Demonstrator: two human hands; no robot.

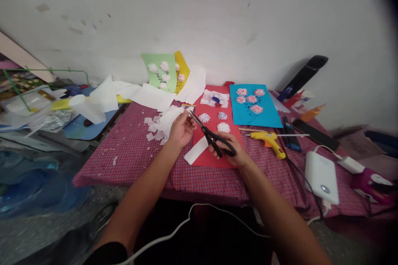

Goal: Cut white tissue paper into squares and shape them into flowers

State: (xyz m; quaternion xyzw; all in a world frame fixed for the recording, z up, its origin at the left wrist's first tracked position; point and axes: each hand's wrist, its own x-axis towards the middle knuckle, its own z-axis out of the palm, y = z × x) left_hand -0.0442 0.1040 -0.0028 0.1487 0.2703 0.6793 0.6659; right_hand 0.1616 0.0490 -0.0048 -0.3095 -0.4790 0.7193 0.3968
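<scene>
My right hand [229, 149] grips black-handled scissors [209, 133], whose blades point up and left toward my left hand [183, 127]. Between the closed fingertips of my left hand is a small piece of white paper [190, 109], right by the scissor tips. Under both hands lies a red sheet [214, 161]. On it are a white paper strip [196, 150], tufted paper flowers [223, 127] and a stained white paper [207, 98] with dark blue paint. Cut white paper squares [154, 127] are heaped left of my left hand.
A blue card with pink flowers [256, 121] and a yellow glue gun [267, 137] lie to the right, near a white power bank [321, 178]. Green [155, 64] and yellow [184, 68] cards lean at the back. White paper lengths [152, 96] spread left. A white cable [174, 234] crosses my lap.
</scene>
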